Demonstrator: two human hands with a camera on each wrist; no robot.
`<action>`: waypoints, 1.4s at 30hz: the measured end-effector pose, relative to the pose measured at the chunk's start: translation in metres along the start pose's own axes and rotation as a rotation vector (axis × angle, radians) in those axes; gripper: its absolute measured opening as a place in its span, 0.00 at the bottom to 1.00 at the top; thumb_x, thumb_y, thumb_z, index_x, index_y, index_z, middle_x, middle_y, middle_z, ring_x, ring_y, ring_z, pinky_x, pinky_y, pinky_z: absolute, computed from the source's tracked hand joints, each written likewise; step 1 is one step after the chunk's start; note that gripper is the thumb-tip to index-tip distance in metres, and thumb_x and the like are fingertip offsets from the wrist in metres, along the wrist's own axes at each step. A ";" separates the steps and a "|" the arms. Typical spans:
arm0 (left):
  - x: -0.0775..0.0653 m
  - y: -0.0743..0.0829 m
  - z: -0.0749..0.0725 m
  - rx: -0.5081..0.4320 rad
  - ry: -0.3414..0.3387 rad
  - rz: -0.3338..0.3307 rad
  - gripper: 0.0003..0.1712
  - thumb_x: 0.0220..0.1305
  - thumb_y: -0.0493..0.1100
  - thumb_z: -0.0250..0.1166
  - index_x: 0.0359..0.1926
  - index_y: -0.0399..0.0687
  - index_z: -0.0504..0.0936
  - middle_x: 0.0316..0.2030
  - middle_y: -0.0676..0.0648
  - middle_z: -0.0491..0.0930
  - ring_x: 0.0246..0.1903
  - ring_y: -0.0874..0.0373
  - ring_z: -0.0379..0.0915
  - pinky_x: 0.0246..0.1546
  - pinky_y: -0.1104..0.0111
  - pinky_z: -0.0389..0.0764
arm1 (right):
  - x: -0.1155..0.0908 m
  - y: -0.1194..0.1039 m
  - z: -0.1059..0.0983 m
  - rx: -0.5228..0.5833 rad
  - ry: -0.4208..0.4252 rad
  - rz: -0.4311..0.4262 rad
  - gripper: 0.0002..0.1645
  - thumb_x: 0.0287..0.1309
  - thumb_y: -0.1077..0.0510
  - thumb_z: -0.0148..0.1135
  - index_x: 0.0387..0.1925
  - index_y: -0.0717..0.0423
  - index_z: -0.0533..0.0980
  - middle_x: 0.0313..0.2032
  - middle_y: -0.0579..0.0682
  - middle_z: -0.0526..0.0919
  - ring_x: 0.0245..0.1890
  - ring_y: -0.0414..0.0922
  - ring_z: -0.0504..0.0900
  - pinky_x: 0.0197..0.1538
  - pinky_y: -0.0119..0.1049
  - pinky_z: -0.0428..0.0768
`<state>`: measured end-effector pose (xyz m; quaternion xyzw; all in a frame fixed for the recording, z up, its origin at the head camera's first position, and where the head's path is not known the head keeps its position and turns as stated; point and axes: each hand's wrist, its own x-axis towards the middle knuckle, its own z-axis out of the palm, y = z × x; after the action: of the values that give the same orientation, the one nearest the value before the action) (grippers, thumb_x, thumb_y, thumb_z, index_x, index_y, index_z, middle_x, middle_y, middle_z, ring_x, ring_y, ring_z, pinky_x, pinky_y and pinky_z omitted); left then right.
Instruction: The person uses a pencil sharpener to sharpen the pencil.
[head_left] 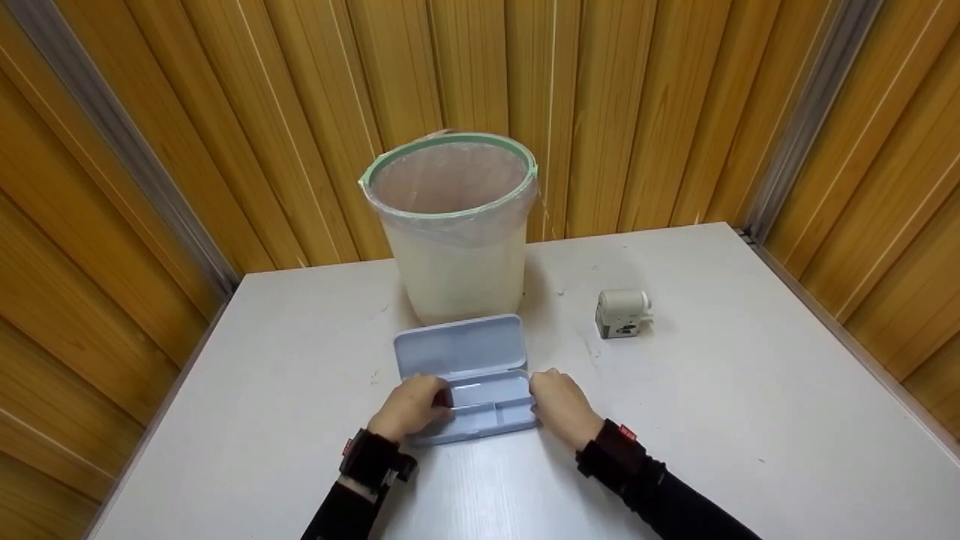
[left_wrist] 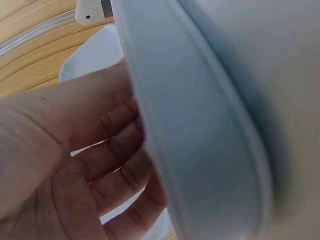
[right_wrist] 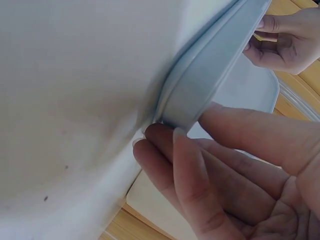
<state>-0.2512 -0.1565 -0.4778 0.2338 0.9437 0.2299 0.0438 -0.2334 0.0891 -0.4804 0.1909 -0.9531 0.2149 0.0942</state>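
A light blue pencil case (head_left: 480, 420) sits with its lid (head_left: 461, 349) raised and leaning back toward the bin. Its tray is divided into compartments, and no contents show in the visible part. My left hand (head_left: 411, 406) grips the left end, fingers curled over the edge; in the left wrist view those fingers (left_wrist: 125, 175) pass behind the case's wall. At the opposite end, my right hand (head_left: 566, 409) holds the right corner. The right wrist view shows the right thumb (right_wrist: 250, 130) at the rim and fingertips against the end wall.
A cream waste bin (head_left: 461, 270) with a green rim and clear liner stands right behind the case. To the right is a small beige crank pencil sharpener (head_left: 621, 313). Wood-patterned panels (head_left: 637, 112) enclose the white table (head_left: 712, 375) at the back and sides.
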 end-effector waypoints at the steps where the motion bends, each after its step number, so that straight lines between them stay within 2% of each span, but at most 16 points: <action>1: 0.000 0.000 0.000 0.000 0.007 -0.006 0.06 0.52 0.34 0.72 0.27 0.43 0.81 0.24 0.49 0.81 0.27 0.58 0.74 0.31 0.64 0.76 | 0.000 0.000 0.000 -0.002 0.000 0.001 0.11 0.37 0.74 0.73 0.20 0.64 0.77 0.21 0.58 0.82 0.23 0.56 0.81 0.29 0.49 0.78; 8: 0.001 -0.002 -0.001 -0.021 0.069 -0.015 0.11 0.45 0.35 0.77 0.23 0.42 0.80 0.20 0.50 0.77 0.22 0.63 0.66 0.25 0.70 0.70 | 0.001 0.000 0.001 0.000 -0.007 0.005 0.09 0.38 0.75 0.71 0.22 0.65 0.78 0.22 0.59 0.83 0.24 0.57 0.82 0.30 0.49 0.78; 17: -0.002 -0.001 -0.011 -0.035 0.158 -0.053 0.10 0.46 0.36 0.77 0.25 0.43 0.82 0.21 0.50 0.79 0.23 0.62 0.70 0.26 0.69 0.74 | -0.001 -0.002 0.001 -0.025 0.007 -0.005 0.10 0.38 0.75 0.72 0.21 0.66 0.76 0.22 0.61 0.82 0.26 0.59 0.82 0.30 0.51 0.78; 26: -0.006 0.010 -0.029 -0.019 0.253 -0.071 0.10 0.48 0.40 0.77 0.25 0.45 0.81 0.21 0.51 0.80 0.24 0.62 0.72 0.27 0.68 0.74 | -0.001 -0.002 0.000 -0.018 -0.006 0.006 0.10 0.38 0.75 0.72 0.22 0.66 0.77 0.23 0.61 0.82 0.25 0.59 0.82 0.31 0.52 0.78; 30: -0.009 0.016 -0.035 -0.005 0.297 -0.056 0.10 0.47 0.39 0.77 0.24 0.46 0.81 0.22 0.52 0.81 0.25 0.62 0.73 0.28 0.67 0.74 | 0.000 0.000 -0.002 0.016 -0.025 0.018 0.07 0.40 0.74 0.70 0.22 0.65 0.79 0.23 0.60 0.84 0.24 0.56 0.82 0.30 0.50 0.79; 34: -0.011 0.020 -0.038 0.015 0.332 -0.047 0.11 0.46 0.38 0.77 0.23 0.47 0.80 0.21 0.52 0.80 0.25 0.62 0.74 0.27 0.67 0.75 | 0.003 0.004 -0.007 0.034 -0.042 0.041 0.04 0.44 0.70 0.71 0.24 0.63 0.82 0.22 0.54 0.84 0.23 0.50 0.80 0.29 0.45 0.77; 38: -0.012 0.022 -0.039 0.030 0.350 -0.038 0.11 0.46 0.38 0.77 0.23 0.47 0.80 0.21 0.52 0.80 0.24 0.62 0.74 0.27 0.68 0.75 | 0.007 0.011 -0.015 -0.006 -0.036 0.068 0.09 0.46 0.65 0.74 0.32 0.62 0.84 0.27 0.54 0.86 0.28 0.51 0.82 0.31 0.45 0.79; 42: -0.012 0.022 -0.039 0.032 0.360 -0.040 0.11 0.47 0.38 0.77 0.23 0.47 0.80 0.21 0.53 0.80 0.24 0.63 0.74 0.27 0.68 0.75 | 0.014 0.026 -0.024 -0.052 0.034 0.073 0.17 0.46 0.64 0.75 0.41 0.60 0.84 0.39 0.58 0.87 0.41 0.56 0.84 0.38 0.50 0.83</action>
<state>-0.2387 -0.1608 -0.4330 0.1709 0.9442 0.2522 -0.1252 -0.2546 0.1168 -0.4652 0.1500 -0.9629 0.1967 0.1076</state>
